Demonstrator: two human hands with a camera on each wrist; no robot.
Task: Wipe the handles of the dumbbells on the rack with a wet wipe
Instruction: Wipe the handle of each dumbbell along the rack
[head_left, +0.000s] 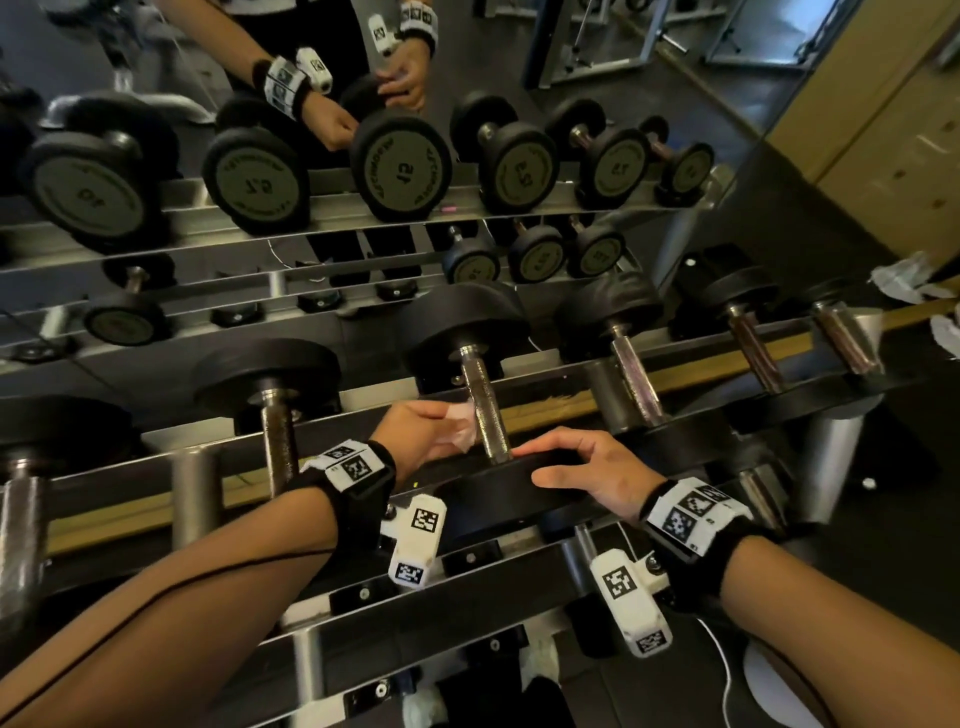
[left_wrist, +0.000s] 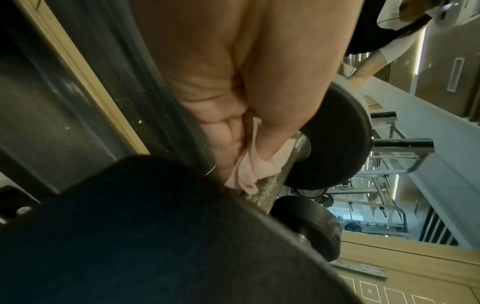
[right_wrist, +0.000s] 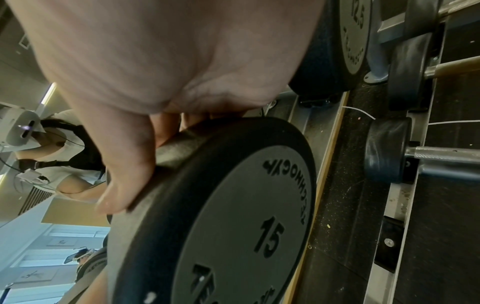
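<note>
Dumbbell (right_wrist: 233, 226) marked 15, lay on the rack (head_left: 130, 491): left hand (head_left: 415, 431) pinched a pink wet wipe (head_left: 460, 428) against its knurled handle (head_left: 485, 410), right hand (head_left: 587, 470) clasped its near end; best wiped by wrapping fully, stroking end to end, dumbbell steadied.

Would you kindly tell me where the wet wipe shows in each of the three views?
Head: centre, wipe in the left hand, against a handle.
Left wrist: centre, pinched against that handle.
Right wrist: not in view.
Shared landmark: the black plate held by the right hand.
</note>
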